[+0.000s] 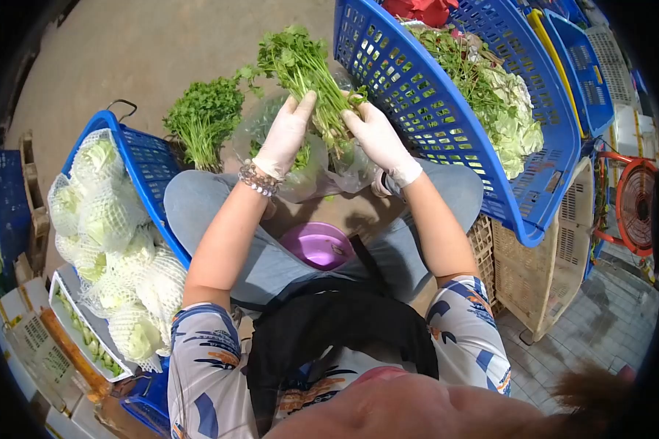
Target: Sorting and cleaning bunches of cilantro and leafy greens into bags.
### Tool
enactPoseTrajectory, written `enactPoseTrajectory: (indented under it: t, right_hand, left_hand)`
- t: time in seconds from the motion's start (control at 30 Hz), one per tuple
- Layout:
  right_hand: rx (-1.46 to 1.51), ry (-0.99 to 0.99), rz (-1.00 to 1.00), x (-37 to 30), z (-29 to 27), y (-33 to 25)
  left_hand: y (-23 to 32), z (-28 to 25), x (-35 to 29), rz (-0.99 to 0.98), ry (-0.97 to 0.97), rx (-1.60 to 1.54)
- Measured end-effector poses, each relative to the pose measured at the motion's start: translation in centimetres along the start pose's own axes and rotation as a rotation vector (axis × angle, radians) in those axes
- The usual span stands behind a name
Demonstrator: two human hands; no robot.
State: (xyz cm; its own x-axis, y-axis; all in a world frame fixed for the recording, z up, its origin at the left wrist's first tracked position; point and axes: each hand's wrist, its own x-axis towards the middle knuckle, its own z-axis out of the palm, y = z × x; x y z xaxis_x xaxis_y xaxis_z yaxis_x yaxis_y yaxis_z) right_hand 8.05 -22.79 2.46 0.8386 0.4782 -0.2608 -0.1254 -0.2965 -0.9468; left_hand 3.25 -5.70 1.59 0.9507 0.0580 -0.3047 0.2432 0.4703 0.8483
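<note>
A bunch of leafy green herbs [300,62], much like coriander or celery, is held up between my two white-gloved hands. My left hand [285,135] closes round its stems from the left side. On the other side, my right hand [377,135] has its fingers and thumb pressed on the lower stems near the roots. Below the bunch, a clear plastic bag [322,183] with more greens inside lies between my legs. Another bunch of the same greens [205,121] stands on the ground left of my left hand.
A blue crate [432,95] heaped with leaf trimmings rises at the right. At the left, another blue crate [150,157] holds several net-wrapped cabbages [102,212]. A purple bowl [317,245] sits between my knees. Farther right are a beige crate [538,271] and an orange fan [637,205].
</note>
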Motion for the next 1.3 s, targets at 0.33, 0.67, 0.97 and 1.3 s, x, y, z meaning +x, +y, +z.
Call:
enactPoseTrajectory:
  t: [0.33,0.67,0.97,1.3]
  right_hand:
    - [0.143,-0.124,-0.079,-0.7,1.7,-0.7]
    - [0.528,-0.344,0.126,-0.9,0.3,-0.2]
    - [-0.23,0.248,-0.264,-0.7,0.4,-1.8]
    - [-0.198,0.01,-0.027,-0.4,1.9,-1.2]
  left_hand:
    - [-1.6,0.1,0.1,-0.002,-0.11,0.099]
    - [-0.7,-1.0,-0.1,-0.167,-0.527,-0.352]
    - [-0.2,-1.0,0.9,-0.004,-0.168,-0.556]
    - [-1.2,-1.1,0.8,-0.024,-0.235,-0.248]
